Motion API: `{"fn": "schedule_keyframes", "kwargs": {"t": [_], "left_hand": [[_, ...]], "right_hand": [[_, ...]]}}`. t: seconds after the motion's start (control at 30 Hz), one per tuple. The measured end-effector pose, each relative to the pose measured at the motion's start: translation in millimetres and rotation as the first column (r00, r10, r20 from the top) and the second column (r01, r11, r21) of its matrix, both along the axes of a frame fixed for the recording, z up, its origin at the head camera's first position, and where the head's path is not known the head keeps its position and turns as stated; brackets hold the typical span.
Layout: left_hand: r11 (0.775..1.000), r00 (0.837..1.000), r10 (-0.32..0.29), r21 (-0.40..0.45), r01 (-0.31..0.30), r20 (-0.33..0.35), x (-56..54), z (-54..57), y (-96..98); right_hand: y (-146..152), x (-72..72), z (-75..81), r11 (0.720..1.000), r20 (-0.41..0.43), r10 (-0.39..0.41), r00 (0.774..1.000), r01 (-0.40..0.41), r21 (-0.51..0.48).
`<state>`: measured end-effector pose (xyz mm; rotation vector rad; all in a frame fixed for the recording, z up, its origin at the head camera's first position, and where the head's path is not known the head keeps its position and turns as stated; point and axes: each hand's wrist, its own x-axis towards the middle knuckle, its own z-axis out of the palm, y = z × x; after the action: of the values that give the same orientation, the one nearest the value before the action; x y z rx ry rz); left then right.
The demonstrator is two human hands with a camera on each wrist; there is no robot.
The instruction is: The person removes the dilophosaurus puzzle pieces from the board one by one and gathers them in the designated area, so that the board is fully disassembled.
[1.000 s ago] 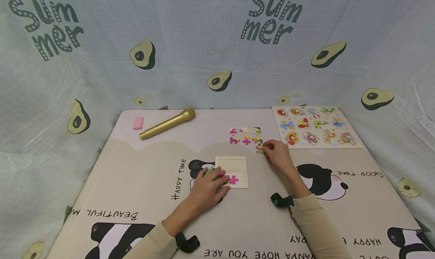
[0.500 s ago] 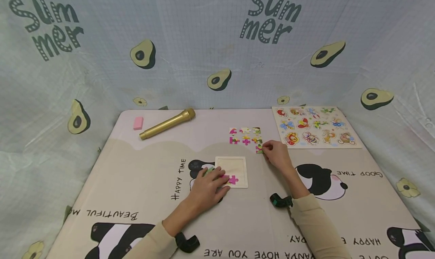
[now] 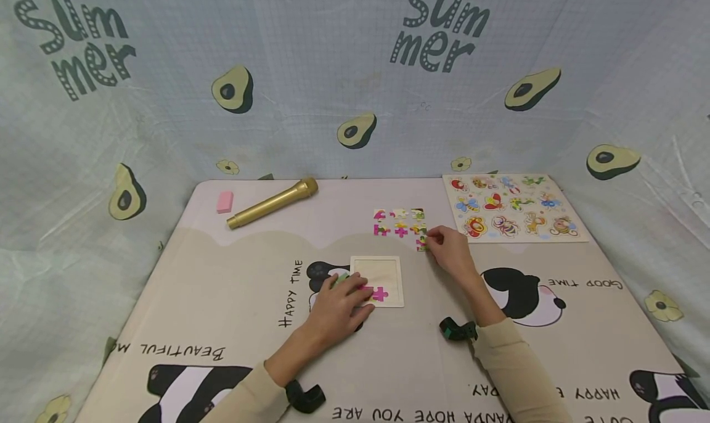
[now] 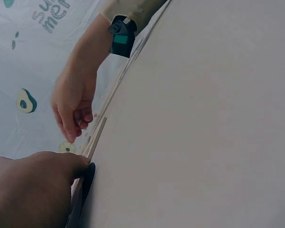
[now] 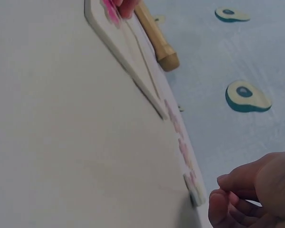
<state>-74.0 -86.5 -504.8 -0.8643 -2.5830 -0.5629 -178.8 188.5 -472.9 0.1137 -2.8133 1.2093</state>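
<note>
My left hand (image 3: 335, 303) rests on the left part of a square wooden puzzle tray (image 3: 375, 262), fingers spread over it and thumb by its near edge. A pink puzzle piece (image 3: 379, 294) lies inside the tray beside the fingertips; the palm hides the tray's near left corner. In the right wrist view a left fingertip (image 5: 128, 7) lies over pink in the tray. My right hand (image 3: 452, 253) has loosely bent fingers at the right edge of a pink-and-green puzzle piece (image 3: 421, 244). Right wrist view: thumb and forefinger stand near that end piece (image 5: 194, 190), with nothing between them.
Several loose puzzle pieces (image 3: 400, 232) lie in rows behind the tray. A picture board of bugs (image 3: 518, 210) lies at the back right. A gold microphone (image 3: 272, 204) and a pink block (image 3: 224, 202) are at the back left of the panda-print table.
</note>
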Motion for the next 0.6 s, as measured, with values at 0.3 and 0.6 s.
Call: {"fn": "schedule_keyframes", "kwargs": {"t": [0.3,0.6], "left_hand": [[0.998,0.999,0.032,0.056,-0.033,0.011,0.9,1.3,-0.2],[0.997,0.999,0.041,0.059,-0.042,0.009,0.9,1.6,-0.9]], "right_hand": [[-14.3,10.4,9.7,0.996,-0.004,0.084,0.996,-0.084,0.012],[-32.7,23.1,14.8,0.972,0.056,0.216,0.975,-0.22,0.08]]}}
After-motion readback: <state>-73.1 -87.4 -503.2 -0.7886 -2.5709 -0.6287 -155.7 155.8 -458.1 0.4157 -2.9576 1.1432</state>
